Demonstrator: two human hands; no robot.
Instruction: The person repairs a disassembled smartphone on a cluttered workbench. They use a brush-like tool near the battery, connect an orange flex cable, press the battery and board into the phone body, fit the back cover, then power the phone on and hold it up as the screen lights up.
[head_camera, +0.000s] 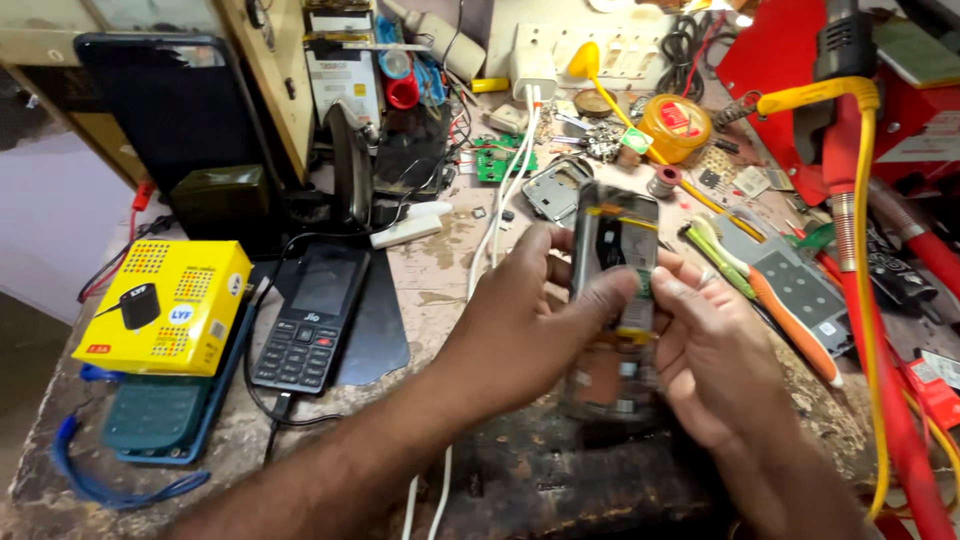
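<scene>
Holding an opened phone (615, 290) upright above the worktop (440, 265), I grip it from both sides: my left hand (530, 320) closed on its left edge, my right hand (705, 345) cupped round the right and back. Left of them lies a black keypad phone (308, 318) beside a yellow box (165, 305). Farther back sit a green circuit board (497, 160) and a yellow tin (675, 125).

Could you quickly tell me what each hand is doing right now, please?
Left hand: closed on the opened, backless grey mobile phone.
Right hand: holding the same phone from the other side.
</scene>
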